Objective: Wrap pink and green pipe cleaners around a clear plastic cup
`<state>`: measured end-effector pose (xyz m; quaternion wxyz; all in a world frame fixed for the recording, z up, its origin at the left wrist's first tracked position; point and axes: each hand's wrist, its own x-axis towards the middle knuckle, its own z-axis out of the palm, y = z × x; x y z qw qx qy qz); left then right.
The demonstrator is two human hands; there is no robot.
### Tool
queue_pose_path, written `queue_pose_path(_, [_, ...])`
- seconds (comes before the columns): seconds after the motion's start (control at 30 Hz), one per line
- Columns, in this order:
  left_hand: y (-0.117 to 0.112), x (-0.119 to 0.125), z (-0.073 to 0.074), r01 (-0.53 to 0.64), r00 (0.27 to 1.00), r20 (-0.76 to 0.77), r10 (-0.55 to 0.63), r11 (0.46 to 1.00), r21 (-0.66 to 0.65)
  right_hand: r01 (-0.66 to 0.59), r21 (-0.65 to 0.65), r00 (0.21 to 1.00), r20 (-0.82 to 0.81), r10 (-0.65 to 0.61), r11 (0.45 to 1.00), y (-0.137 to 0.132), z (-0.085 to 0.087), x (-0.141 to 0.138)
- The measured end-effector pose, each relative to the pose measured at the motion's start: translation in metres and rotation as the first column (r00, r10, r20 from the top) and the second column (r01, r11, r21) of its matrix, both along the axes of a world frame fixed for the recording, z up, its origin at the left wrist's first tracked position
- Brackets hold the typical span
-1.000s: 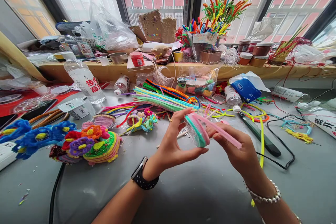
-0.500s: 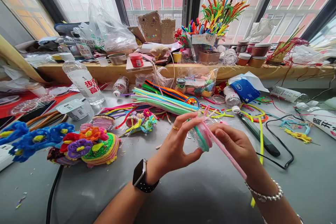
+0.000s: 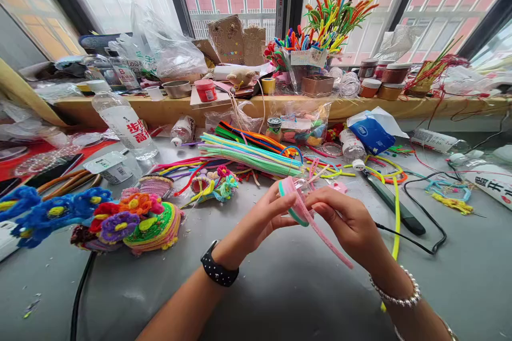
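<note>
My left hand (image 3: 262,219) pinches a small clear round piece wrapped in green and pink pipe cleaner, the wrapped ring (image 3: 291,200), held just above the grey table (image 3: 280,293). My right hand (image 3: 347,222) grips a long pink pipe cleaner (image 3: 326,240) where it meets the ring; its free end trails down and to the right. Both hands are closed. A black watch sits on my left wrist and a bead bracelet on my right.
A bundle of pipe cleaners (image 3: 248,154) lies just beyond the hands. Finished pipe-cleaner flowers (image 3: 136,218) sit at left. A water bottle (image 3: 124,122), a tissue pack (image 3: 374,133) and a black tool with cable (image 3: 394,202) are around. The wooden sill (image 3: 240,106) is crowded with jars and bags.
The ring has been turned in my left hand and lowered slightly. The pink pipe cleaner's free end has swung from pointing right to hanging down and right.
</note>
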<state>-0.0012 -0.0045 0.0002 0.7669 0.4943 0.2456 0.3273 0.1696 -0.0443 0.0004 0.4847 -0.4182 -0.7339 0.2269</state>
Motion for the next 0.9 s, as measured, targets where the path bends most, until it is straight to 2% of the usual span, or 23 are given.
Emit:
queue_pose_path(0.13, [-0.002, 0.0, 0.004, -0.02, 0.999, -0.045, 0.02, 1.0, 0.003, -0.011, 0.019, 1.0, 0.025, 0.01, 1.0, 0.0, -0.001, 0.0])
queue_pose_path(0.3, [0.002, 0.0, 0.0, -0.031, 0.999, 0.017, 0.033, 0.997, -0.073, -0.029, 0.03, 0.999, 0.036, 0.028, 0.999, 0.0, -0.002, 0.001])
queue_pose_path(0.43, [0.002, 0.003, -0.002, 0.002, 1.0, 0.031, 0.002, 0.992, -0.126, -0.029, 0.049, 0.998, 0.056, 0.026, 0.998, 0.002, -0.004, 0.001])
queue_pose_path(0.5, [0.002, 0.005, -0.002, -0.019, 0.997, 0.067, 0.03, 0.988, -0.156, 0.03, 0.065, 0.999, 0.031, -0.032, 0.997, 0.003, -0.004, 0.002])
queue_pose_path(0.57, [0.004, 0.005, 0.0, -0.076, 0.987, 0.125, 0.105, 0.972, -0.223, 0.162, 0.05, 0.986, -0.035, -0.16, 0.986, 0.004, -0.003, 0.005])
queue_pose_path(0.63, [0.007, 0.003, 0.004, -0.207, 0.939, 0.202, 0.277, 0.928, -0.311, 0.331, -0.005, 0.94, -0.08, -0.33, 0.944, 0.004, -0.001, 0.009])
queue_pose_path(0.7, [0.011, -0.001, 0.009, -0.245, 0.88, 0.294, 0.372, 0.888, -0.388, 0.473, -0.07, 0.881, 0.006, -0.474, 0.878, 0.006, 0.0, 0.016])
queue_pose_path(0.73, [0.012, -0.003, 0.011, -0.252, 0.855, 0.33, 0.399, 0.877, -0.409, 0.529, -0.094, 0.848, 0.102, -0.521, 0.843, 0.008, -0.001, 0.02])
queue_pose_path(0.9, [0.017, -0.006, 0.016, -0.307, 0.761, 0.422, 0.492, 0.847, -0.433, 0.675, -0.111, 0.687, 0.452, -0.568, 0.729, 0.022, -0.019, 0.038])
